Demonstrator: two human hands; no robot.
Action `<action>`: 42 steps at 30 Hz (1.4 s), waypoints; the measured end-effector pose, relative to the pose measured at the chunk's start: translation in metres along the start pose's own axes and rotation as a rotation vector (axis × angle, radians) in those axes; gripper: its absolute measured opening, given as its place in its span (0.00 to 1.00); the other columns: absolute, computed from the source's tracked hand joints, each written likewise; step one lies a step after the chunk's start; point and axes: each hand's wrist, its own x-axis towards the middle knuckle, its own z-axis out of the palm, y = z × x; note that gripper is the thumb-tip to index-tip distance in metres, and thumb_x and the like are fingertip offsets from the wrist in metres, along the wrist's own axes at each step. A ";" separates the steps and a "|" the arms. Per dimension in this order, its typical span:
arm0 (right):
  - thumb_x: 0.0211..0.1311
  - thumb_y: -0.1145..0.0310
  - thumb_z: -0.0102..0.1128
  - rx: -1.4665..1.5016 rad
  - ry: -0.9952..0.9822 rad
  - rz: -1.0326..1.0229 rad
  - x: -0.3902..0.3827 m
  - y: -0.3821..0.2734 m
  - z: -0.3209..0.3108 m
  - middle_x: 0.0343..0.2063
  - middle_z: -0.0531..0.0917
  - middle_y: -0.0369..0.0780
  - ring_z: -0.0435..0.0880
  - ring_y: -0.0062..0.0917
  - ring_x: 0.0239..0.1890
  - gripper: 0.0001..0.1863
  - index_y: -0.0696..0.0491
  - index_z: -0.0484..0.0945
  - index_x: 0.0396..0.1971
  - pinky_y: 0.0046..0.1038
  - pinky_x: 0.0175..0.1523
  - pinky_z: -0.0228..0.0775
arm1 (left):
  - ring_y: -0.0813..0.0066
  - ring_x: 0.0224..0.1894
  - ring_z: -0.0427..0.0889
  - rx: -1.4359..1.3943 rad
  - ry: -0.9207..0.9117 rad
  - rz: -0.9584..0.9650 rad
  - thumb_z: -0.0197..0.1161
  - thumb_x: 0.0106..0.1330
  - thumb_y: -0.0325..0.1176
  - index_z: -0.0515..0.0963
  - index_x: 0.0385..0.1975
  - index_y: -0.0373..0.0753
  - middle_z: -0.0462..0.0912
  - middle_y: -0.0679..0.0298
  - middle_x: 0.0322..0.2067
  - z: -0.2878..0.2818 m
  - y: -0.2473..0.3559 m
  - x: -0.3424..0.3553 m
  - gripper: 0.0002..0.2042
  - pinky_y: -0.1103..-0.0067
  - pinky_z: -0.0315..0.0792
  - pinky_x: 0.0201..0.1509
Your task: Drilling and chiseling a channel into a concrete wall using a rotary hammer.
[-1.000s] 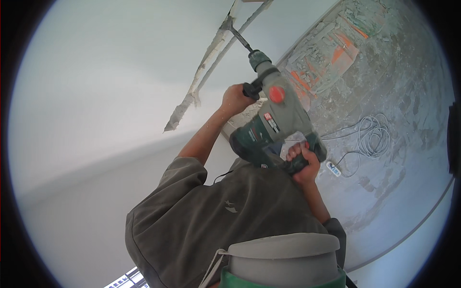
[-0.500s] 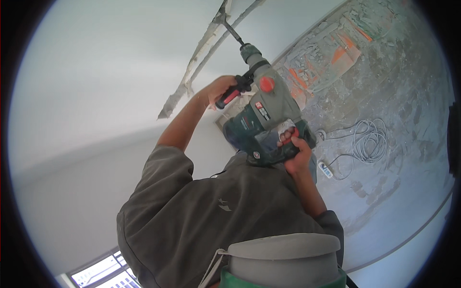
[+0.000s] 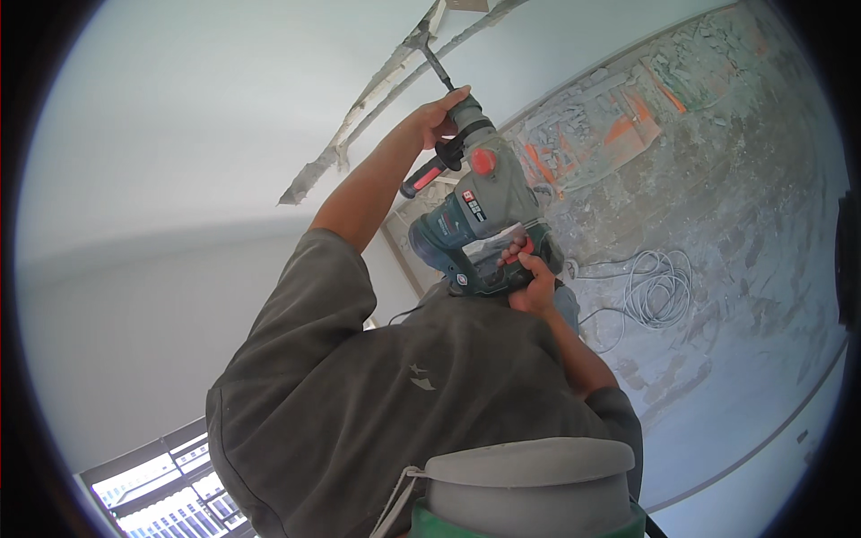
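My left hand (image 3: pixel 439 117) is closed on the front collar of a grey-green rotary hammer (image 3: pixel 499 185), just above its black side handle (image 3: pixel 430 173) with a red grip. My right hand (image 3: pixel 534 279) is wrapped round the rear handle, by the red trigger. A flat chisel bit (image 3: pixel 435 64) runs from the chuck up to a chased, broken groove (image 3: pixel 368 96) in the white wall, its wide end at the groove. A second narrow channel runs alongside.
The dusty floor (image 3: pixel 717 188) on the right holds rubble and orange-marked scraps (image 3: pixel 632 121), plus a coiled grey cable (image 3: pixel 655 291). A window (image 3: pixel 166 475) shows at lower left. A grey lidded object (image 3: pixel 529 466) sits at the bottom edge, below my dark shirt.
My left hand has moved from the side handle up to the drill's front collar. The drill has shifted up and left in the picture, and more of the window shows.
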 end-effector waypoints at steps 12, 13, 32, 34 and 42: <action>0.52 0.75 0.54 0.075 -0.116 0.116 0.012 -0.009 -0.009 0.35 0.72 0.39 0.70 0.28 0.41 0.12 0.55 0.70 0.39 0.30 0.53 0.62 | 0.70 0.38 0.78 0.002 0.124 -0.022 0.67 0.52 0.60 0.79 0.43 0.40 0.77 0.64 0.37 0.005 -0.017 -0.019 0.29 0.69 0.74 0.41; 0.52 0.75 0.54 0.099 -0.151 0.120 0.017 -0.014 -0.006 0.35 0.71 0.39 0.70 0.27 0.41 0.12 0.55 0.70 0.39 0.29 0.54 0.62 | 0.70 0.38 0.78 -0.028 0.049 0.037 0.67 0.53 0.59 0.78 0.44 0.39 0.77 0.63 0.38 0.005 -0.020 -0.023 0.29 0.69 0.74 0.40; 0.53 0.74 0.55 -0.023 -0.248 -0.064 0.005 -0.029 -0.001 0.32 0.69 0.37 0.69 0.28 0.39 0.10 0.52 0.66 0.35 0.32 0.54 0.60 | 0.61 0.32 0.83 0.868 0.270 0.419 0.67 0.52 0.49 0.82 0.34 0.39 0.83 0.54 0.27 0.007 -0.048 -0.018 0.19 0.70 0.74 0.38; 0.53 0.76 0.55 -0.044 -0.203 -0.088 0.003 -0.031 0.004 0.31 0.71 0.37 0.70 0.26 0.38 0.07 0.53 0.69 0.32 0.30 0.52 0.61 | 0.62 0.32 0.83 0.869 0.265 0.443 0.67 0.52 0.48 0.81 0.34 0.38 0.83 0.54 0.27 0.011 -0.051 -0.025 0.19 0.70 0.74 0.38; 0.53 0.79 0.57 -0.131 -0.112 -0.125 0.007 -0.051 0.010 0.34 0.74 0.39 0.72 0.27 0.42 0.10 0.56 0.72 0.36 0.31 0.52 0.64 | 0.63 0.32 0.83 0.841 0.259 0.496 0.69 0.52 0.41 0.80 0.33 0.35 0.83 0.53 0.26 0.020 -0.040 -0.019 0.16 0.70 0.73 0.38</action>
